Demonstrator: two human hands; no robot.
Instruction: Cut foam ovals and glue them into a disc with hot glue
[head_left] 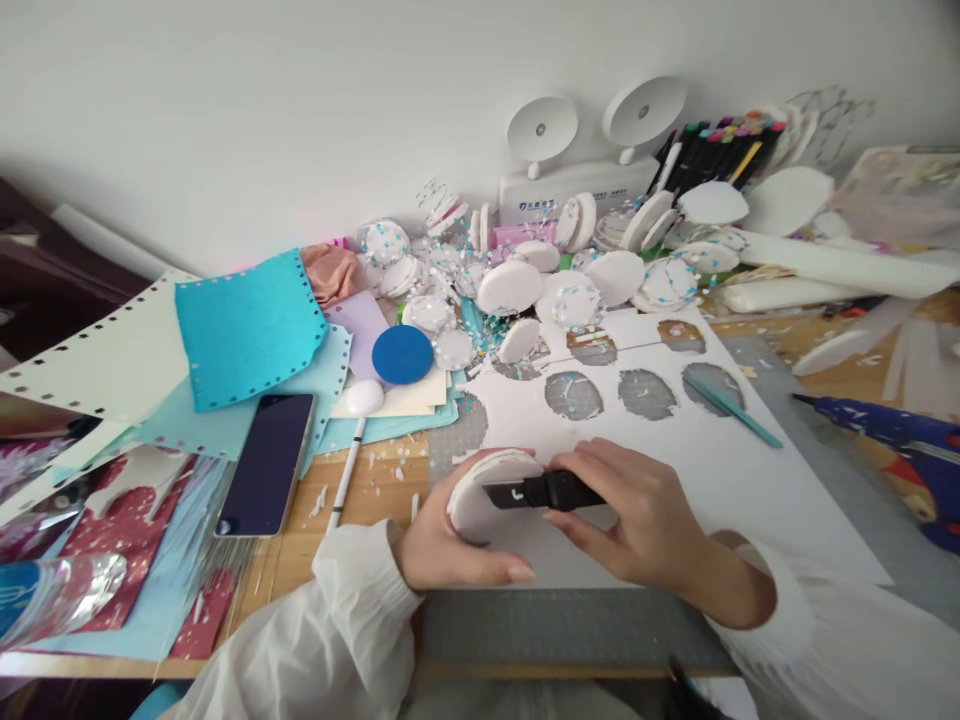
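My left hand (450, 545) holds a thick white foam disc (480, 505) by its rim, tilted, with the thumb stretched out below it. In my right hand (637, 510) is a black tool (559, 490), pinched between thumb and fingers, its flat end over the disc's face. Whether the tool touches the disc I cannot tell. Both hands are above a large white sheet (720, 480) with several rough round holes, lying on a grey cutting mat (570, 635).
Many white discs (510, 288) and a blue disc (403, 354) lie behind the sheet. A phone (266, 465) and coloured felt (247, 325) are at the left. A teal cutter (735, 408) rests on the sheet; a blue glue gun (892, 430) lies at the right.
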